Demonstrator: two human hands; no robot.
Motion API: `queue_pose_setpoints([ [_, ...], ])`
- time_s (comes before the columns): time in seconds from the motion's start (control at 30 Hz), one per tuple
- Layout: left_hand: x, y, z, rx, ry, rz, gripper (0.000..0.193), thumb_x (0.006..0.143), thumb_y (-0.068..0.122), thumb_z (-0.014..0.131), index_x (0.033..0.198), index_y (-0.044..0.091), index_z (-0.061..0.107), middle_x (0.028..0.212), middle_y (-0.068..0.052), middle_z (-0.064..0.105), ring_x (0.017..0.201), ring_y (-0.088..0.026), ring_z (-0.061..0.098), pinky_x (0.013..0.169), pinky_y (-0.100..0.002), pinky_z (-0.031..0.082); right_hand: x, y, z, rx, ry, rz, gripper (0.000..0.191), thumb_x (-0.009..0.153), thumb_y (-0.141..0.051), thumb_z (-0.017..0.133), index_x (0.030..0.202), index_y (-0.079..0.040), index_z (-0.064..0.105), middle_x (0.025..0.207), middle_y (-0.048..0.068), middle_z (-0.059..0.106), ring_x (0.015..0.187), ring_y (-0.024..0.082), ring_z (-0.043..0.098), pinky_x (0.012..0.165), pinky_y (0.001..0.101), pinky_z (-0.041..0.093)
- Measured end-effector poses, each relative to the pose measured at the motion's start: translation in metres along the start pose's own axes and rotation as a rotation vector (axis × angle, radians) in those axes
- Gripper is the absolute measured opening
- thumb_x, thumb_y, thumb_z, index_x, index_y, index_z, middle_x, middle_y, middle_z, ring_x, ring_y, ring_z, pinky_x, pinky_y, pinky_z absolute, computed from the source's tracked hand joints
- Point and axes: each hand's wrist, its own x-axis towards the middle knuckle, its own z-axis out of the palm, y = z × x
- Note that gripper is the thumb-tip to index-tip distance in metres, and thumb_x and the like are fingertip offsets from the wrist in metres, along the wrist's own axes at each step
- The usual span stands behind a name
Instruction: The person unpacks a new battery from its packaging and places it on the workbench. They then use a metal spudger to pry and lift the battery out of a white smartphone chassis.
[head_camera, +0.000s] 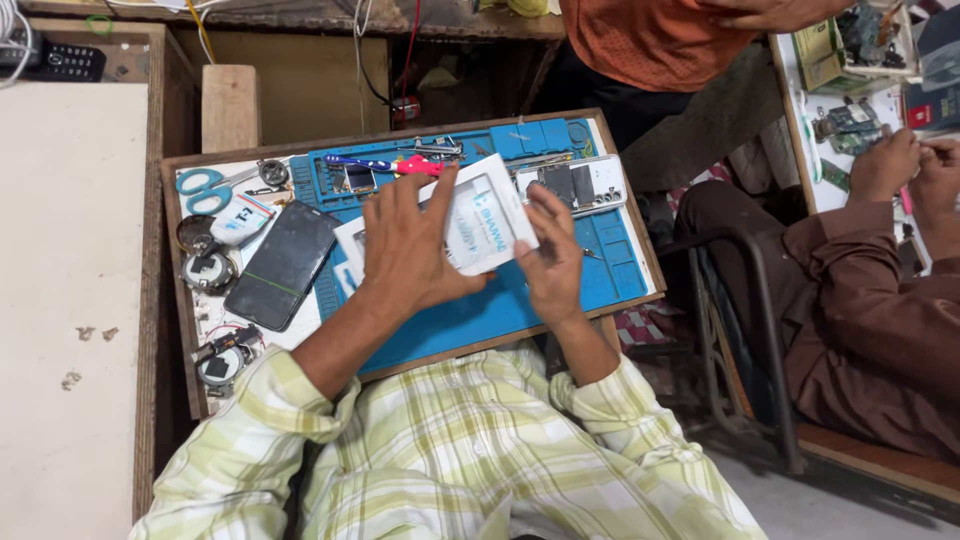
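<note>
I hold a flat white package (483, 226) with a light-blue panel over a blue work mat (470, 320) on a wooden tray on my lap. My left hand (408, 245) grips its left part from above, fingers spread across it. My right hand (551, 255) holds its right edge. A white opened phone body (580, 184) with exposed parts lies on the mat just beyond my right hand. A dark phone screen (283, 265) lies left of my left hand.
Blue-handled scissors (200, 186), round tape rolls (208, 270), a small white tube and tools sit at the tray's left and top. A pale table (65, 300) stands to the left. Right, a seated person in brown works on circuit boards (850, 125); another person in orange stands behind.
</note>
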Motion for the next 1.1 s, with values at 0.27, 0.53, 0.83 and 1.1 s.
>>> queue_pose_setpoints([
  [0.27, -0.009, 0.003, 0.006, -0.091, -0.045, -0.076, 0.132, 0.048, 0.057, 0.098, 0.152, 0.007, 0.035, 0.126, -0.019, 0.050, 0.116, -0.038, 0.048, 0.090, -0.052, 0.037, 0.009, 0.002, 0.008, 0.120, 0.164, 0.014, 0.069, 0.101, -0.008, 0.075, 0.158, 0.003, 0.036, 0.149, 0.019, 0.054, 0.137, 0.026, 0.053, 0.118, 0.0386, 0.046],
  [0.53, -0.022, -0.020, 0.013, -0.418, 0.124, 0.190, 0.135, 0.065, 0.041, 0.106, 0.157, 0.012, 0.012, 0.139, -0.019, 0.040, 0.127, -0.037, 0.047, 0.110, -0.048, 0.046, 0.018, -0.025, 0.010, 0.149, -0.101, -0.207, 0.069, 0.090, -0.017, 0.080, 0.141, 0.001, 0.037, 0.138, 0.020, 0.053, 0.116, 0.023, 0.068, 0.096, 0.0390, 0.065],
  [0.83, -0.018, -0.018, 0.008, -0.317, 0.201, 0.204, 0.147, 0.055, 0.055, 0.106, 0.159, 0.012, 0.012, 0.130, -0.014, 0.045, 0.115, -0.034, 0.052, 0.097, -0.046, 0.049, 0.034, -0.032, 0.004, 0.226, -0.077, 0.049, 0.033, 0.108, -0.020, 0.081, 0.123, 0.007, 0.068, 0.108, 0.012, 0.072, 0.091, 0.011, 0.068, 0.081, 0.0221, 0.052],
  [1.1, -0.017, -0.027, 0.006, -0.497, 0.018, 0.233, 0.085, 0.105, 0.034, 0.085, 0.161, 0.025, 0.022, 0.145, -0.003, 0.061, 0.113, -0.025, 0.072, 0.092, -0.034, 0.061, 0.054, -0.044, 0.002, 0.167, -0.117, -0.014, 0.010, 0.102, -0.008, 0.072, 0.106, 0.001, 0.069, 0.102, 0.011, 0.074, 0.087, 0.012, 0.070, 0.084, 0.0236, 0.057],
])
